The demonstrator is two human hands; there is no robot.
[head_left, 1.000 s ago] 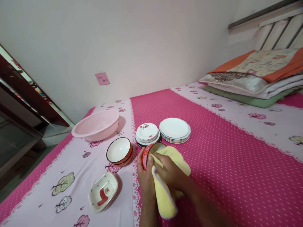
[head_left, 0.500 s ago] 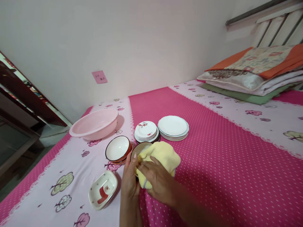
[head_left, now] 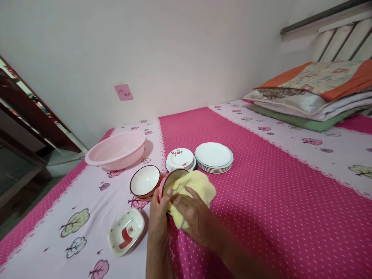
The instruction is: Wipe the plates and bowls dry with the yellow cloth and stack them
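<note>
Basin (head_left: 116, 149): pink, far left on bed (head_left: 276, 201).
Dish (head_left: 126, 231): square, red mark, left of left hand.
White bowl (head_left: 144, 181): upright, just beside red bowl.
Left hand (head_left: 159, 219): closed on rim of red bowl (head_left: 173, 177), which is tilted at mid-bed.
Cloth (head_left: 194, 186): yellow, tucked into red bowl.
Right hand (head_left: 193, 217): fingers extended, pressed flat on cloth.
Plates: floral stack (head_left: 180, 157) and plain stack (head_left: 213, 155), just behind.

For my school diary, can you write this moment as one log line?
left hand: holds red bowl | right hand: presses yellow cloth into bowl | nearby: stacked plates, pink basin
</note>
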